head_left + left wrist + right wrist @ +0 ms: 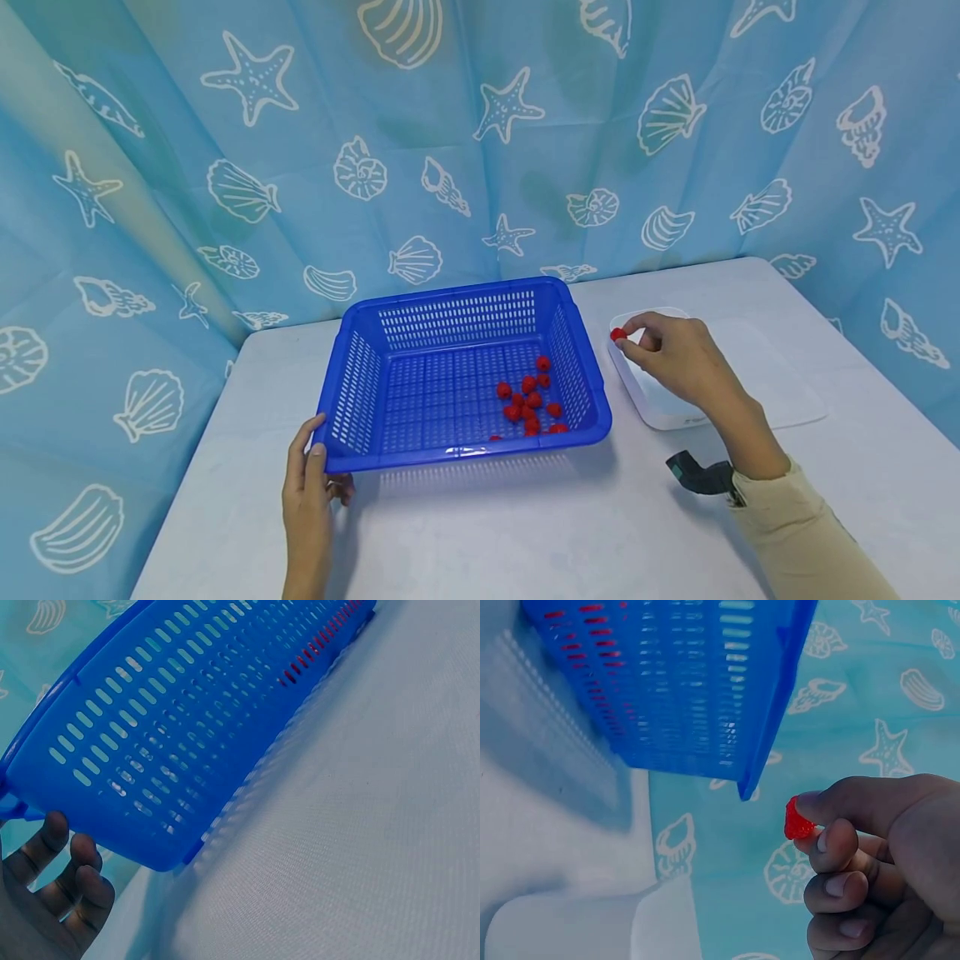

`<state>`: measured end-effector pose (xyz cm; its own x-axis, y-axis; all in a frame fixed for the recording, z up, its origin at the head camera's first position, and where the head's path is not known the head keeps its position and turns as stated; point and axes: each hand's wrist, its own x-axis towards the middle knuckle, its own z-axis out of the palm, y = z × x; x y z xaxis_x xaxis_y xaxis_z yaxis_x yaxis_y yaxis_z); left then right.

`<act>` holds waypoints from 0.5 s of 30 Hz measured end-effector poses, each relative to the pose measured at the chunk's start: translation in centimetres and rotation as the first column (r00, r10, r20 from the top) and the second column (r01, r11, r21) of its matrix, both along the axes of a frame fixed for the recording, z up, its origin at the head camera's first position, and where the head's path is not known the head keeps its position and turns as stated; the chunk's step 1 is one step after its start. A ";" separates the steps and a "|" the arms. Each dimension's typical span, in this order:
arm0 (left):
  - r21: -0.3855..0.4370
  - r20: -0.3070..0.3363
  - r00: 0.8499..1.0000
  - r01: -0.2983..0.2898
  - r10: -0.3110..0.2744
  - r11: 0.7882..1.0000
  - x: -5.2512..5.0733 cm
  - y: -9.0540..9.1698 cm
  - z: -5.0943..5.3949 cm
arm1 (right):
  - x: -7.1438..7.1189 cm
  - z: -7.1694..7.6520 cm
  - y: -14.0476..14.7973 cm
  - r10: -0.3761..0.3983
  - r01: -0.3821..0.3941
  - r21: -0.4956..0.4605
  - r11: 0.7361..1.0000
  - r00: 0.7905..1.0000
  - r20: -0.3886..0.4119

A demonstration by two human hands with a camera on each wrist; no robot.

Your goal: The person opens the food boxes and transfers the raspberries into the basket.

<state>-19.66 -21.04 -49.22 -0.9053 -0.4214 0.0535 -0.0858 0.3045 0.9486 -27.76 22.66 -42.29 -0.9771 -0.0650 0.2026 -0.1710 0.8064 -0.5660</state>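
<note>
A blue plastic basket (pixel 457 457) with slotted walls stands on the table, and several red raspberries (pixel 528 384) lie inside it toward the right. My left hand (pixel 309 492) grips the basket's rim at the front left corner, with the other fingers outside the wall. Between thumb and forefinger, my right hand (pixel 678 358) pinches a single red raspberry (pixel 799 819) with a bumpy surface. That hand is above a white container (pixel 637 392), to the right of the basket, and hides part of it.
A translucent flat piece (pixel 787 387) lies on the white tablecloth (pixel 540 533) beside the white container. Behind the table hangs a blue curtain (pixel 465 100) with white shells and starfish. A dark wrist camera (pixel 701 475) sits at the right cuff.
</note>
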 end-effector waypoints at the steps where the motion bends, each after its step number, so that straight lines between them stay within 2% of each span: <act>1: -0.003 0.001 1.000 0.000 0.000 1.000 0.0 0.0 0.0 | 0.1 0.1 -0.1 0.002 -0.002 -0.002 1.000 1.000 -0.003; 15: 0.004 0.024 1.000 0.003 -0.003 1.000 0.1 0.0 0.3 | 1.2 1.2 -1.3 0.042 -0.043 -0.013 0.999 0.999 -0.004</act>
